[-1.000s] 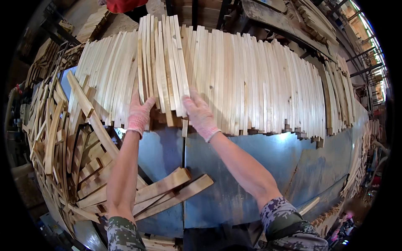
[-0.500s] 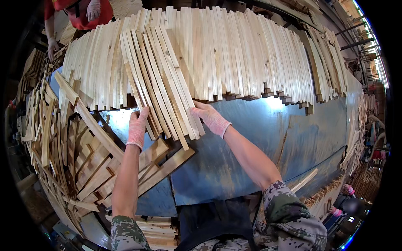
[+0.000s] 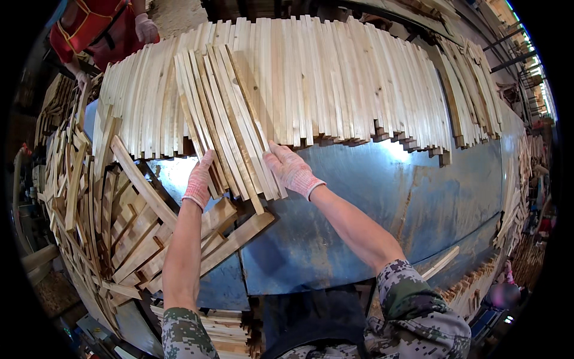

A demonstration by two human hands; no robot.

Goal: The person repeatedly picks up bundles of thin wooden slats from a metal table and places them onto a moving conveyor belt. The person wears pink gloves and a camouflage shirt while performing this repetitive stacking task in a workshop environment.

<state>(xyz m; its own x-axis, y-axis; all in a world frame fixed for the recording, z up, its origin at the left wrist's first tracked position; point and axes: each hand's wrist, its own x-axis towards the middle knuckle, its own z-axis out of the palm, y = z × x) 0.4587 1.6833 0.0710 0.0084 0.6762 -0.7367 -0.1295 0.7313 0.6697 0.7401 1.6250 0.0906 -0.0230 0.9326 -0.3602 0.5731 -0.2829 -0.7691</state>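
Note:
A bundle of pale wooden strips (image 3: 226, 125) lies slanted over a long row of similar strips (image 3: 347, 78), its near ends overhanging the row's front edge. My left hand (image 3: 200, 178), in a pinkish-white glove, presses the bundle's left side near those ends. From the right, my gloved right hand (image 3: 293, 170) bears on the opposite side, so the strips are held between both hands. One strip sticks out nearer to me than the others. What the fingertips do under the bundle is hidden.
A jumbled heap of wooden pieces (image 3: 128, 233) fills the left side. Blue metal tabletop (image 3: 359, 209) stretches to the right, with one loose strip (image 3: 440, 263) near its front edge. A co-worker in red (image 3: 98, 33) stands at the far left; another person (image 3: 502, 294) is at the lower right.
My right hand has shifted slightly left against the bundle, whose strips sit closer together. At the far left, the co-worker has leaned in, and a long piece on the heap has shifted.

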